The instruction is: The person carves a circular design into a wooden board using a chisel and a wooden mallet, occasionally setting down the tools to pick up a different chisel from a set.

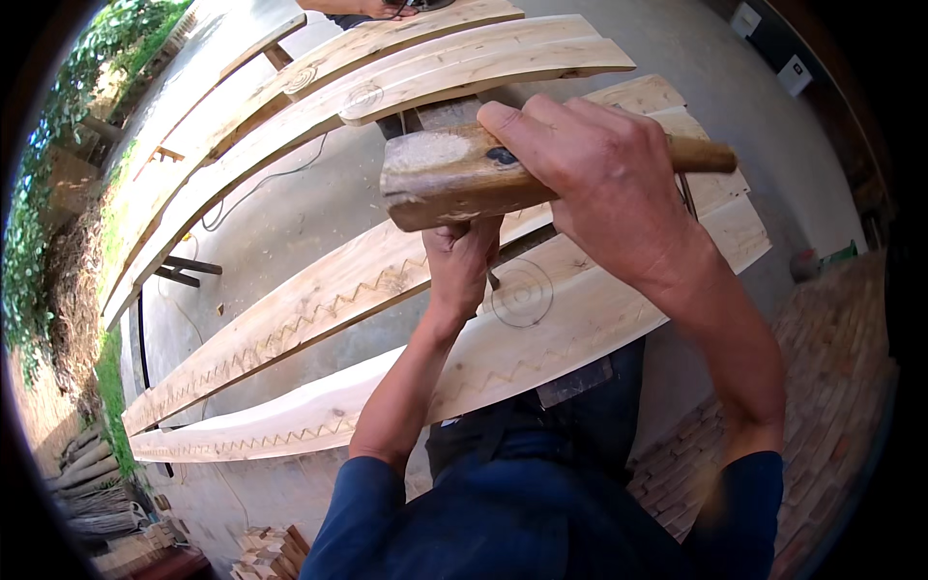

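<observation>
My right hand is closed round a wooden mallet, its block head to the left and the handle end sticking out to the right. Under the mallet head, my left hand is a fist round an upright tool, likely a chisel; only a thin dark end shows below the fist. Both hands are above the nearest pale curved board, which bears drawn concentric circles and a zigzag line along its length. Beyond it lies a second curved board with a similar zigzag. The two boards meet at the far left.
More long curved boards rest on supports farther off, some with circles. At the top edge another person's hand is near a dark tool. Wood offcuts lie at lower left, brick paving at right. A cord crosses the floor.
</observation>
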